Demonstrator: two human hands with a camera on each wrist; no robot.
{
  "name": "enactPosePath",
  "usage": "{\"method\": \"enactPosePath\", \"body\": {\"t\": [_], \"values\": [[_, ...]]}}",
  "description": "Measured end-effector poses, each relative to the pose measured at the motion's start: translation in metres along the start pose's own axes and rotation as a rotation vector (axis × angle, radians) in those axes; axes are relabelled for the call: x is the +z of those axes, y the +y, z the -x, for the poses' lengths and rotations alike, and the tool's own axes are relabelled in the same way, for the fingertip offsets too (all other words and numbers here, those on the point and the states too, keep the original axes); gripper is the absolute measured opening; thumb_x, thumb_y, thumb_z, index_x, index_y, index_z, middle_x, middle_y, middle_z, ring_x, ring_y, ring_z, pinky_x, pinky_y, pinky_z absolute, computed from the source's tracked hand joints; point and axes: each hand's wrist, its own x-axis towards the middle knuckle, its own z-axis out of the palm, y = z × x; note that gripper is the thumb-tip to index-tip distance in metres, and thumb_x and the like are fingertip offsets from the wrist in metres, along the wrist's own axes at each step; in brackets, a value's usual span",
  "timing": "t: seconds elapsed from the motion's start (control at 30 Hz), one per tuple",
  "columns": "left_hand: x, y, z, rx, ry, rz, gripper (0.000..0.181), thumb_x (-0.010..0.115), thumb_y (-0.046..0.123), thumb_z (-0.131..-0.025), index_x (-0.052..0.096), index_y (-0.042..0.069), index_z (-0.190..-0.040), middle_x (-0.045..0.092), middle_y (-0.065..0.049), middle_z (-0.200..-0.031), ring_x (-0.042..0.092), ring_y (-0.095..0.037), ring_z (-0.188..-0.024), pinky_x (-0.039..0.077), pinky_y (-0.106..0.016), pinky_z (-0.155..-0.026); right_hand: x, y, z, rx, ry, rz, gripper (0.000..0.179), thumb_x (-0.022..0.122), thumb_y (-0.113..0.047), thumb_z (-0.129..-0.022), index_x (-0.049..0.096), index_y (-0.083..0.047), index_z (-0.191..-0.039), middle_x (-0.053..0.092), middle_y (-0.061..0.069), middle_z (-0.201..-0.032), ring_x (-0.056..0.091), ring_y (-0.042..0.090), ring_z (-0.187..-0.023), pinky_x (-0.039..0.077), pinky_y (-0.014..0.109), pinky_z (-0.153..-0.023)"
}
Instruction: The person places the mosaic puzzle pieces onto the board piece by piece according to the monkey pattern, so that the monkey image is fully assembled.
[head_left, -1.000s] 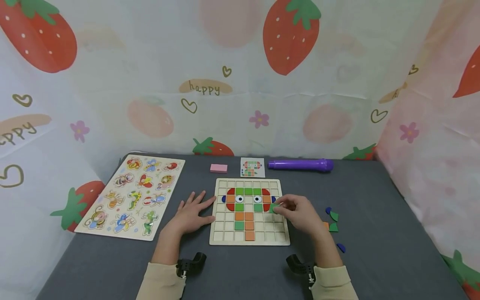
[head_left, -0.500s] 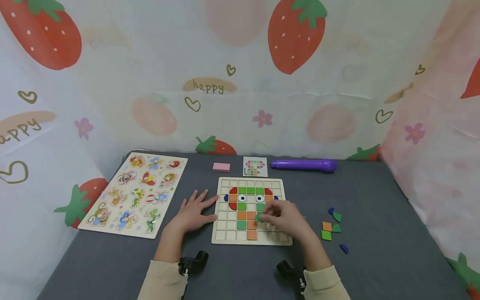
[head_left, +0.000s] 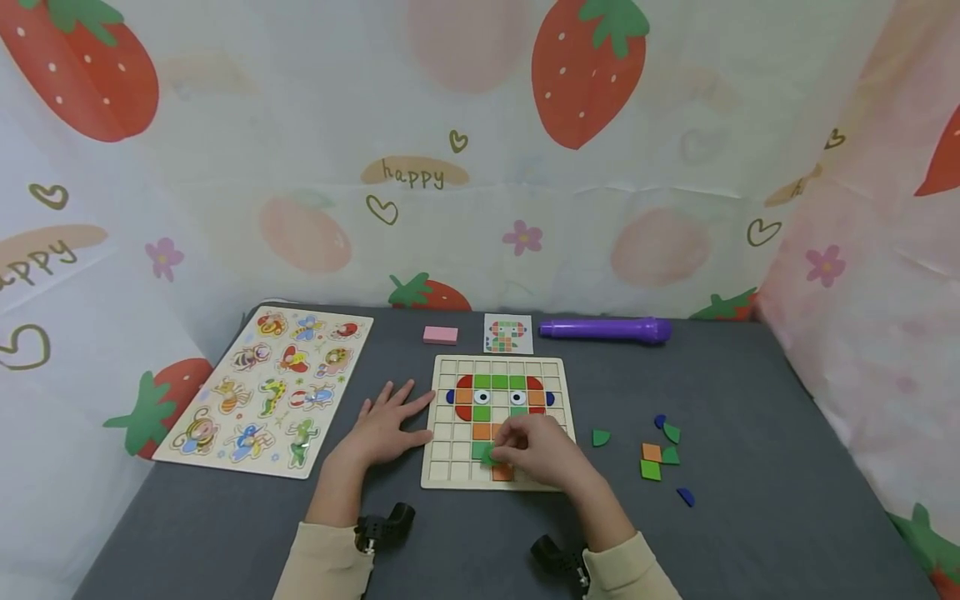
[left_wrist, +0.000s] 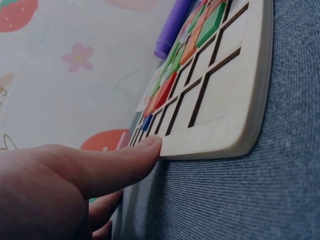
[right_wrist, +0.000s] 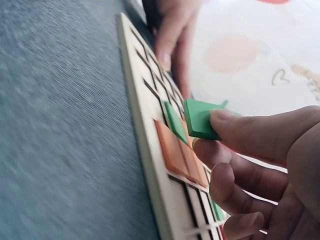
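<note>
My right hand [head_left: 542, 454] pinches a green tile [right_wrist: 199, 119] between thumb and fingertips, over the lower middle of the wooden grid board [head_left: 427, 471]. In the right wrist view the tile is tilted, close above the orange tiles [right_wrist: 175, 155] and another green tile [right_wrist: 173, 121] set in the grid. Red, green, orange and blue pieces with two eye tiles fill part of the board's upper rows. With fingers spread, my left hand [head_left: 384, 429] lies flat at the board's left edge, its thumb [left_wrist: 135, 157] touching the rim.
Right of the board lie a green quarter-round piece [head_left: 601, 437] and several loose pieces, among them an orange square [head_left: 651, 452]. Behind it are a pattern card [head_left: 508, 334], a pink block [head_left: 440, 335] and a purple microphone-shaped stick [head_left: 604, 330]. An insect puzzle board [head_left: 283, 425] lies left.
My right hand has carried the green tile from the board's right side leftward and nearer to me, to the lower middle. My left hand stays at the left edge.
</note>
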Motion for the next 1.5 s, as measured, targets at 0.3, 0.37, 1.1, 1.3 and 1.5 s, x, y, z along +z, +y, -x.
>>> {"method": "enactPosePath", "body": {"t": [0.3,0.37,1.1,1.3,1.5], "values": [[0.001,0.001,0.0,-0.003,0.005,-0.004,0.069,0.067,0.042,-0.095,0.039,0.027,-0.157,0.02,-0.013,-0.168,0.002,-0.043,-0.156,0.002,-0.068,-0.121,0.015,-0.004,-0.004,-0.024,-0.015,0.04,0.01,0.077,-0.023,-0.091,0.07,-0.02,-0.084,0.062,-0.011,-0.072,0.054,0.007,-0.065,0.046,0.025,-0.061],[0.001,0.001,0.0,-0.005,0.007,-0.002,0.069,0.067,0.042,-0.095,0.039,0.027,-0.157,0.021,-0.013,-0.168,0.002,-0.043,-0.156,0.002,-0.068,-0.121,0.017,-0.004,-0.004,-0.023,-0.014,0.052,0.01,0.077,-0.023,-0.091,0.07,-0.021,-0.084,0.062,-0.011,-0.072,0.054,0.007,-0.065,0.046,0.025,-0.062],[0.001,0.002,0.0,-0.013,0.013,-0.007,0.069,0.067,0.042,-0.095,0.04,0.027,-0.157,0.022,-0.013,-0.168,0.004,-0.043,-0.156,0.003,-0.069,-0.121,0.01,-0.001,-0.004,-0.013,-0.023,0.057,0.01,0.08,-0.019,-0.087,0.07,-0.02,-0.086,0.061,-0.008,-0.071,0.054,0.01,-0.064,0.046,0.025,-0.059],[0.0,0.002,0.001,-0.005,0.01,-0.003,0.07,0.067,0.042,-0.095,0.039,0.026,-0.157,0.022,-0.014,-0.168,0.003,-0.044,-0.156,0.003,-0.069,-0.121,-0.002,-0.001,-0.002,-0.012,0.006,0.051,0.007,0.08,-0.019,-0.087,0.073,-0.019,-0.087,0.063,-0.009,-0.075,0.057,0.011,-0.068,0.048,0.026,-0.061],[0.0,0.003,0.001,-0.013,0.002,0.001,0.07,0.067,0.043,-0.095,0.039,0.027,-0.157,0.021,-0.013,-0.168,0.002,-0.043,-0.156,0.002,-0.068,-0.121,-0.012,0.002,0.003,0.025,0.035,0.039,0.007,0.079,-0.021,-0.089,0.073,-0.017,-0.091,0.063,-0.007,-0.078,0.057,0.012,-0.07,0.049,0.027,-0.063]]}}
